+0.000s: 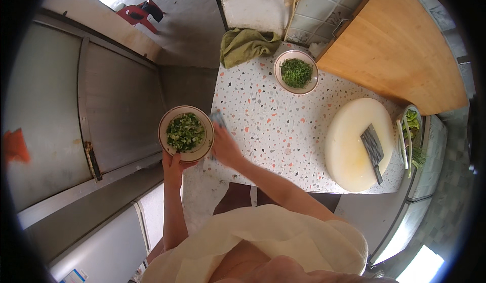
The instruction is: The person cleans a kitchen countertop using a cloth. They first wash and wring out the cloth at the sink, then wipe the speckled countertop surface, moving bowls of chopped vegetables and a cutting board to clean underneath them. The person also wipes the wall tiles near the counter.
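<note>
My left hand point(174, 171) grips the lower rim of a cream bowl point(208, 140) with a brown band, held beyond the left edge of the table. Chopped green onion point(185, 132) lies inside it. Right beside the bowl, my right hand point(228, 148) presses a bluish-grey cloth point(218, 118) at the edge of the speckled tabletop point(262, 131); the bowl hides part of the fingers and cloth. Farther back on the table stands a similar bowl point(278, 75) of finely chopped green herbs point(297, 73).
A thick round chopping board point(347, 146) on the right carries a cleaver point(372, 145). Past it sits a basket of green vegetables point(412, 123). A large wooden board point(395, 47) leans at the wall. An olive cloth point(248, 47) lies at the back corner. Sliding panels point(121, 104) stand left.
</note>
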A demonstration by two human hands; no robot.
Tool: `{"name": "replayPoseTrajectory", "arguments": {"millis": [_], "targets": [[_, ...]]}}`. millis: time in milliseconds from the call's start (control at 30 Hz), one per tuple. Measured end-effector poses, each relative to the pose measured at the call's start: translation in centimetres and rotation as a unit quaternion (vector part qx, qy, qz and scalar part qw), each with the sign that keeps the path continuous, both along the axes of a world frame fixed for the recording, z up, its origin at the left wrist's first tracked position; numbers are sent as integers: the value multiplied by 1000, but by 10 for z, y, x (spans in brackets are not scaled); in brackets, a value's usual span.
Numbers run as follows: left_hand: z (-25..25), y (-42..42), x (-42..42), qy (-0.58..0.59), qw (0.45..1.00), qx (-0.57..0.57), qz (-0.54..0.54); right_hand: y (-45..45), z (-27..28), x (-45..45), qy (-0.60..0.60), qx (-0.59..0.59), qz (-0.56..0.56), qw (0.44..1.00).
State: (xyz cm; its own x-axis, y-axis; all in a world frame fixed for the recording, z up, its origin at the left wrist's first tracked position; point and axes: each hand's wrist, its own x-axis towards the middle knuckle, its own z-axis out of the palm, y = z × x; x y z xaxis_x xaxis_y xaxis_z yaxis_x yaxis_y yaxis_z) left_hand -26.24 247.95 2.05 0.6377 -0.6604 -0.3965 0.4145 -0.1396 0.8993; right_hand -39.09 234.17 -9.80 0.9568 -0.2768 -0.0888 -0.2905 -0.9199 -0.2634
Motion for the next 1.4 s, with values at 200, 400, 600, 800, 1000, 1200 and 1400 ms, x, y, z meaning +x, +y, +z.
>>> {"name": "replayPoseTrajectory", "arguments": {"millis": [200, 400, 600, 800, 1000, 1200, 1400], "targets": [[8, 9, -23, 44, 997, -5, 68, -2, -35, -136, -227, 230, 156, 933], [7, 25, -29, 53, 996, -16, 70, -167, -8, -185, -60, -35, -339, 938], [2, 13, -27, 55, 998, 8, 43, -5, -24, -19, 10, -74, -124, 989], [11, 17, -31, 57, 995, -10, 83, 25, -4, -97, -113, 196, 114, 968], [13, 16, -32, 65, 995, 9, 75, -134, -10, -21, -42, 50, -167, 984], [16, 31, -40, 64, 991, 5, 115, 37, 0, -64, 12, 82, -63, 995], [18, 39, -39, 61, 990, -17, 127, -61, -2, -40, -13, 152, -67, 986]]}}
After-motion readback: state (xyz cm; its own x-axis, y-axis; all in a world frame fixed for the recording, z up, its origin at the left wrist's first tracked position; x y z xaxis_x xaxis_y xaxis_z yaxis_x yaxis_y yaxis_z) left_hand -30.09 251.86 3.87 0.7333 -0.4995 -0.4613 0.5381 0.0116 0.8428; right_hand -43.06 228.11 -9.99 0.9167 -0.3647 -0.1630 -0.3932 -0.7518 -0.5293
